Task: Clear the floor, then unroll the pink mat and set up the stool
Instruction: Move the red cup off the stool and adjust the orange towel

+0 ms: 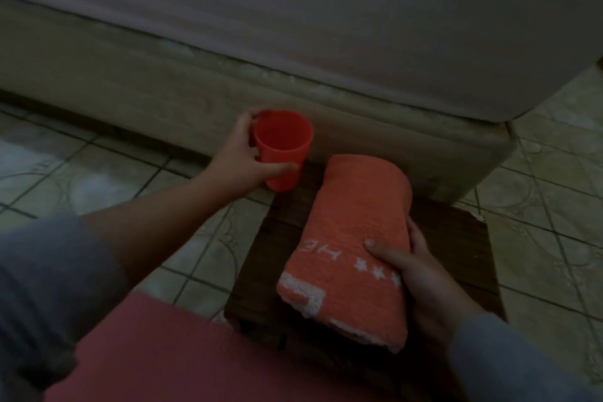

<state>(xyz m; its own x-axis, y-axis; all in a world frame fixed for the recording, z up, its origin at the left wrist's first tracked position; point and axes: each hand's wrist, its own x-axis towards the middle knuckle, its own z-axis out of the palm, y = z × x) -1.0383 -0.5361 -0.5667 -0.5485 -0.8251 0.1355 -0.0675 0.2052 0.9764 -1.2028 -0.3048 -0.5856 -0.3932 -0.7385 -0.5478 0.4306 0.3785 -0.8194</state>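
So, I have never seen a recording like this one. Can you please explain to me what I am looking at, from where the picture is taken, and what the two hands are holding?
There is no machine here: a person works with bare hands, and a camera worn on the head looks forward and down, so the arms enter from below. The picture is dark. The left hand grips a red cup at the far corner of a dark wooden stool. The right hand holds the near end of a folded orange towel with white stars, which lies on the stool. A pink mat lies on the tiled floor at the bottom of the picture. Behind the stool is a bed.
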